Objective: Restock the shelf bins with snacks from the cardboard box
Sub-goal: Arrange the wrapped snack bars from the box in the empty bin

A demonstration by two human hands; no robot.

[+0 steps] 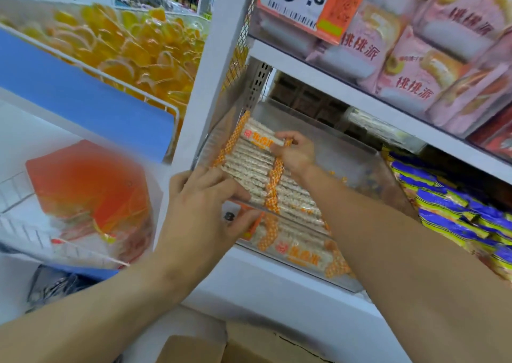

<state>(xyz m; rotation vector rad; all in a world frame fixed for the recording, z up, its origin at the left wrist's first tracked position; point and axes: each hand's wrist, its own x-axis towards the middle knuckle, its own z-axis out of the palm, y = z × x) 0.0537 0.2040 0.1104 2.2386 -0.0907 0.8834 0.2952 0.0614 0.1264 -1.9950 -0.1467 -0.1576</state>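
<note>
Snack packs (250, 165): long, pale, ridged bars in clear wrap with orange-and-white checked ends, laid in neat rows inside a clear shelf bin (357, 163) at centre frame. Print on the wrappers too blurred to read. Bin's front wall partly covers the lower rows; a price tag (235, 218) on it sits mostly behind the left hand. Right hand (295, 152), at 12 o'clock of the rows, pinches the end of the topmost pack between thumb and curled fingers. Left hand (205, 210), at 7 o'clock, has fingers extended onto the near rows and the bin's front edge; whether it grips anything, cannot tell. Cardboard box (249, 346) at 6 o'clock, cut off by the frame, contents unseen. Blue-and-yellow packets (454, 213) at 3 o'clock; pink packets (415, 57) on the shelf above; motion-blurred orange bags (88, 185) at 9 o'clock.
</note>
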